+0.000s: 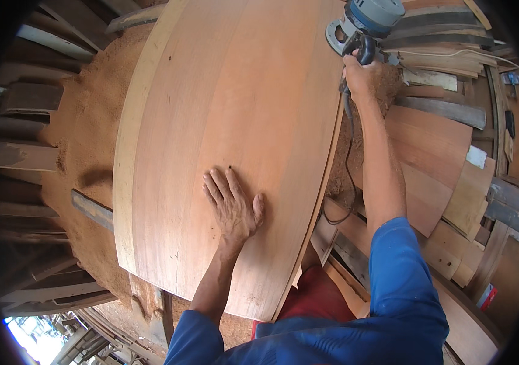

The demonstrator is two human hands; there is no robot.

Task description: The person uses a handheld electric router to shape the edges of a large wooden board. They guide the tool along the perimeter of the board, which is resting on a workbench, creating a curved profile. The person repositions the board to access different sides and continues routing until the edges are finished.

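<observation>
A wide wooden panel (pixel 211 131) of joined boards lies flat in front of me, pale along its left edge. Palm down on its lower middle rests my left hand (pixel 233 207), fingers stretched and thumb apart. At the far right edge, my right hand (pixel 362 74) is wrapped round the black handle of a router (pixel 374 17) with a grey and blue body. The router's round base sits at the panel's edge. What its bit touches is hidden. A dark power cord (pixel 351 158) hangs from the handle down beside the panel.
Sawdust (pixel 83 121) is heaped left of the panel, with a dark wooden bar (pixel 92 210) sticking out from beneath it. Stacked planks (pixel 19 155) line the left. On the right lie loose boards (pixel 424 152) and offcuts, and a pale cable (pixel 460 52) crosses some planks.
</observation>
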